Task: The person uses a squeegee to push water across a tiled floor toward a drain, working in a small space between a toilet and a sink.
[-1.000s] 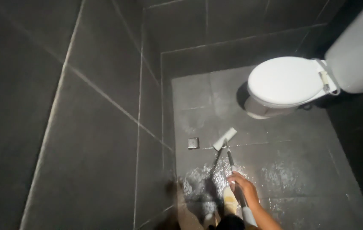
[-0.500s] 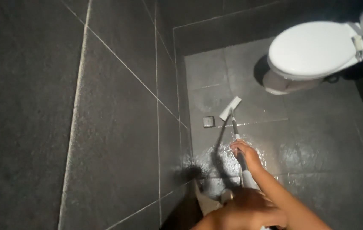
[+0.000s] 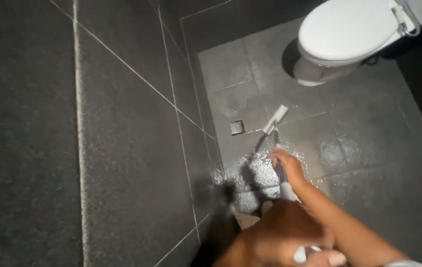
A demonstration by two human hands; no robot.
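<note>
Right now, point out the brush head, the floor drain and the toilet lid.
brush head (image 3: pixel 276 118), head view, middle of the pale block
floor drain (image 3: pixel 236 127), head view, centre of the square grate
toilet lid (image 3: pixel 349 28), head view, top of the white lid

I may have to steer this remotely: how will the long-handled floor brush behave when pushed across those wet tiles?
The floor brush looks stiff: its handle runs straight from both hands to the head. It probably slides easily, since the floor tiles glisten with suds. It seems light; the right hand guides it mid-handle while the left hand holds the top.
</note>
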